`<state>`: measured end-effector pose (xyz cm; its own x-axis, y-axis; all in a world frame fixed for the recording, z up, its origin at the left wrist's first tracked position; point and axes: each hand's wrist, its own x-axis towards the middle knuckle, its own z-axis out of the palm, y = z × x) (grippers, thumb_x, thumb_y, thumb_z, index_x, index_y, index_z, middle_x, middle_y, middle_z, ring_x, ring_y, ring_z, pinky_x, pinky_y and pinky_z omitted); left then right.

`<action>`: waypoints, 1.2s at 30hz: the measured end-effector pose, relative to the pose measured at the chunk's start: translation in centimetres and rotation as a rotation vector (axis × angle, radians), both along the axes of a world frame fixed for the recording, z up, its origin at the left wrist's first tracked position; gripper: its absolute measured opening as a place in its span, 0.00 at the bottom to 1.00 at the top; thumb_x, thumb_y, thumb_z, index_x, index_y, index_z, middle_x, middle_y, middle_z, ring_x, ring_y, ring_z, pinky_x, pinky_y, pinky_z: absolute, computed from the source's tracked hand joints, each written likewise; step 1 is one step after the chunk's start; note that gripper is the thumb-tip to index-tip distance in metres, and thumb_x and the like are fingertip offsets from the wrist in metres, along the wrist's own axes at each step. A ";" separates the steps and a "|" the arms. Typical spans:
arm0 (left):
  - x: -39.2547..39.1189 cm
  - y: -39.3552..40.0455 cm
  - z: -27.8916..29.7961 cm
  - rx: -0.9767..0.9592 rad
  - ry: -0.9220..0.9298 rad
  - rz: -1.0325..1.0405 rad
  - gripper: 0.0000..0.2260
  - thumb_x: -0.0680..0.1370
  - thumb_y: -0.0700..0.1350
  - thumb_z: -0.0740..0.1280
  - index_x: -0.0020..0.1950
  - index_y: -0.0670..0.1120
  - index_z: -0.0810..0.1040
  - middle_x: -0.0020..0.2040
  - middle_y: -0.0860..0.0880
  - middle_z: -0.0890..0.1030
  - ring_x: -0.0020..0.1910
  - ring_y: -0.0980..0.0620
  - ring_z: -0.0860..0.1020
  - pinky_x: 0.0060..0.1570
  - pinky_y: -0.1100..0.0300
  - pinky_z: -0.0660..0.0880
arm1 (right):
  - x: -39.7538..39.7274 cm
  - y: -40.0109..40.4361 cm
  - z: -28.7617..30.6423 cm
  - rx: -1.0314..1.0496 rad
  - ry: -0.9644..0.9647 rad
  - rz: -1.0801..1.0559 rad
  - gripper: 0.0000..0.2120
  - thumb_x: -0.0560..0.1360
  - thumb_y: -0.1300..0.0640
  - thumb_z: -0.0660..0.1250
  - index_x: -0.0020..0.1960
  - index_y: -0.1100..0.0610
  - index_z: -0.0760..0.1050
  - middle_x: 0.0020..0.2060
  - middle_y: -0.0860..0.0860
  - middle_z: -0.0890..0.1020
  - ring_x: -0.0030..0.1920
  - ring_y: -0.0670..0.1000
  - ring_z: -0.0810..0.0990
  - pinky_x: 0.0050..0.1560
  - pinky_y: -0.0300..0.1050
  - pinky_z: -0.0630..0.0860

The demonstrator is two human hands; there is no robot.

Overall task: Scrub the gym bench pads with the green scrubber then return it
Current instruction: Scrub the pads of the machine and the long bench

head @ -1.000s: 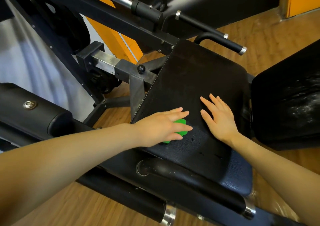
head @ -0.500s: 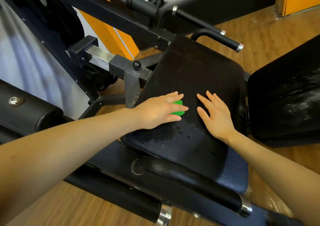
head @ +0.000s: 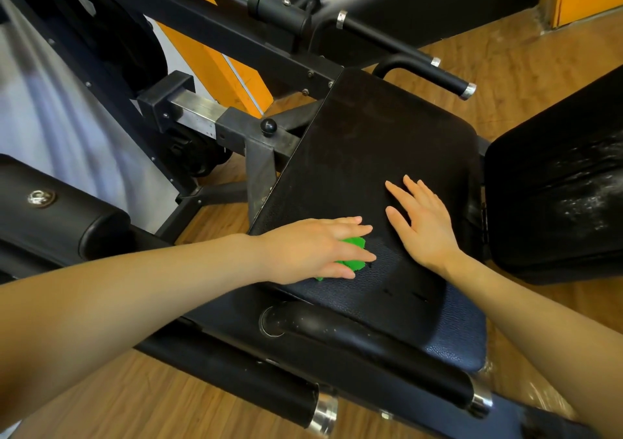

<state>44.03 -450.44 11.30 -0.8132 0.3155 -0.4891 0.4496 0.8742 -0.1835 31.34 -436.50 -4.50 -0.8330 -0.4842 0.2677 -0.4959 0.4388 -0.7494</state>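
Since half a second ago, my left hand [head: 317,250] has slid the bright green bristly scrubber [head: 352,253] back toward the near, lower part of the frame, across the black textured vinyl bench pad [head: 371,155], while my right hand [head: 421,226] has stayed planted.

Under my left palm the scrubber lies flat on the pad, just left of centre of the frame; my fingers are straight and lie over it, pressing it down without curling round it. Only its green edge shows between and past my fingertips. To scrub well, I judge I should keep even downward pressure and overlap the strokes, working toward the far, dull end of the pad.

Beside it, my right hand rests flat with fingers spread, bracing the pad, close to the scrubber but not touching it. Both forearms reach in from the lower corners, the left one crossing the black steel frame tube [head: 236,378].
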 end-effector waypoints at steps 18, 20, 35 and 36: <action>-2.3 1.0 -2.8 0.099 0.012 -0.151 0.20 0.82 0.51 0.61 0.73 0.49 0.70 0.77 0.43 0.61 0.78 0.46 0.53 0.73 0.49 0.59 | -0.1 0.0 -0.4 -0.028 -0.004 0.014 0.24 0.82 0.42 0.51 0.77 0.45 0.59 0.79 0.52 0.56 0.79 0.54 0.49 0.77 0.56 0.48; -2.7 1.2 -2.9 0.104 -0.017 -0.208 0.20 0.82 0.50 0.61 0.73 0.48 0.70 0.77 0.43 0.62 0.78 0.46 0.54 0.73 0.54 0.55 | -0.1 0.1 -0.4 -0.036 -0.002 0.016 0.28 0.79 0.39 0.48 0.77 0.44 0.59 0.79 0.52 0.57 0.79 0.54 0.49 0.77 0.57 0.48; -3.7 0.7 -2.8 -0.081 -0.101 -0.176 0.21 0.83 0.52 0.58 0.76 0.53 0.63 0.79 0.51 0.56 0.78 0.54 0.49 0.73 0.60 0.50 | -0.3 0.0 -0.6 -0.025 0.012 0.005 0.24 0.83 0.44 0.53 0.78 0.44 0.58 0.79 0.51 0.57 0.79 0.54 0.49 0.78 0.56 0.49; -3.4 0.2 -2.3 -0.073 -0.092 -0.198 0.21 0.83 0.52 0.57 0.76 0.52 0.64 0.79 0.51 0.57 0.78 0.55 0.50 0.72 0.63 0.50 | -0.3 0.0 -0.6 -0.023 0.010 0.007 0.24 0.83 0.44 0.53 0.78 0.44 0.58 0.79 0.51 0.56 0.79 0.53 0.49 0.78 0.56 0.49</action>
<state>40.64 -450.24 8.98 -0.6898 0.4254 -0.5858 0.6285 0.7535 -0.1929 31.00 -436.49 -5.08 -0.8268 -0.4835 0.2875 -0.5067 0.4180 -0.7540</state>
